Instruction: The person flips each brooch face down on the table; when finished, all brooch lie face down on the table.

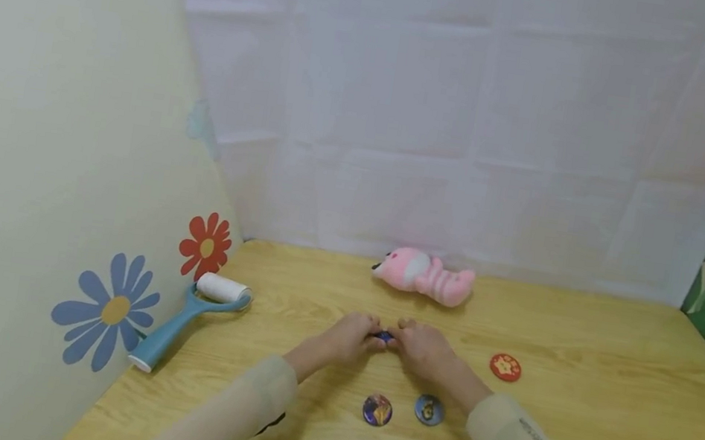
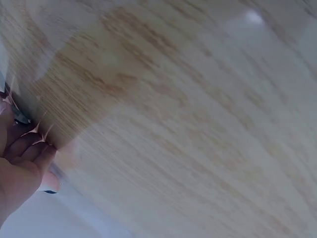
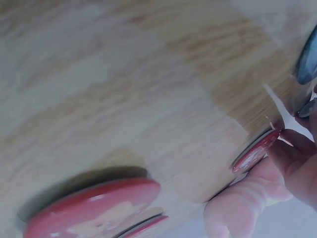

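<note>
Dark blue badge [image 1: 384, 336] is located between the two hands, near the middle of the worktop [image 1: 608, 376] and short of the pink plush toy [image 1: 426, 277]. Left hand [image 1: 350, 336] pinches it from one side; right hand [image 1: 425, 349] pinches it from the other. Neither hand holds anything else. The two-sided grip is judged to suit a small, flat item: it steadies both edges and lets the fingers turn or work it without slipping. Fingers cover most of it, so neither its face nor whether it clears the worktop can be confirmed.

Purple badge [image 1: 378, 409] and light blue badge [image 1: 429, 410] lie flat and apart, side by side between the forearms, on the person's side of the hands. Both show their printed faces, probably so the designs can be told apart at a glance. Red badge [image 1: 505, 367] lies face up to the right of the right hand, away from that pair.

Plush toy lies on the worktop near the white sheet [image 1: 475, 117] at the back, beyond the hands, where it does not obstruct them. Lint roller [image 1: 170, 333] lies at the left edge, handle towards the person, a placement judged convenient for the left hand.
</note>
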`<state>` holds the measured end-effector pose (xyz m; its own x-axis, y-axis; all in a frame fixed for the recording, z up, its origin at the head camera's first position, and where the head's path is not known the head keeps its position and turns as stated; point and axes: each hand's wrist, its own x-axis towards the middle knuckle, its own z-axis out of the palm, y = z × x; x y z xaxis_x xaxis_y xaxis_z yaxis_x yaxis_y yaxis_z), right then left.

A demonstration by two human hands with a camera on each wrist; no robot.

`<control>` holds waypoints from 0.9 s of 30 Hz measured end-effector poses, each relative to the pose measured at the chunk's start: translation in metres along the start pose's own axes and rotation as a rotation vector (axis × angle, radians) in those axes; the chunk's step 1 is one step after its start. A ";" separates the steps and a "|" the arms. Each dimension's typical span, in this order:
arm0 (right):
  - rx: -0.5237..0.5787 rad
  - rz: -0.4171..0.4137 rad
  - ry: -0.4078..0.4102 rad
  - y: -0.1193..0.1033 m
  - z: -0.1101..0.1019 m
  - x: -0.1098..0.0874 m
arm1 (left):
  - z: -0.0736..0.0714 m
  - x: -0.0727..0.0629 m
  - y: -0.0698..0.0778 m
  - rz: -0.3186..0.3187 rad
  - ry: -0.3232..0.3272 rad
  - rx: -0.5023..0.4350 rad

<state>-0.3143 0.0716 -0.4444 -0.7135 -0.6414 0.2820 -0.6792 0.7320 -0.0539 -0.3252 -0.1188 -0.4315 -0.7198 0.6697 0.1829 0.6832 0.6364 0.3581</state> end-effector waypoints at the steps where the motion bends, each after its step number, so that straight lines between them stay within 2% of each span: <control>1: 0.003 -0.001 0.001 0.000 0.000 0.000 | 0.000 0.000 0.000 0.002 0.001 0.001; 9: 0.038 0.018 0.050 -0.001 0.001 0.001 | 0.005 -0.002 -0.001 0.047 0.069 0.032; 16: 0.049 0.030 0.120 0.002 0.004 0.000 | 0.007 -0.004 0.000 -0.017 0.083 0.016; 21: 0.077 0.032 0.184 0.002 0.006 -0.001 | 0.009 -0.004 0.002 -0.032 0.096 0.059; 27: 0.122 0.129 0.162 -0.002 0.005 0.000 | 0.011 -0.002 0.000 -0.023 0.121 0.099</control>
<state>-0.3137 0.0695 -0.4493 -0.7653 -0.4919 0.4151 -0.6072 0.7657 -0.2121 -0.3221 -0.1156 -0.4417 -0.7411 0.6073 0.2863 0.6706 0.6901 0.2722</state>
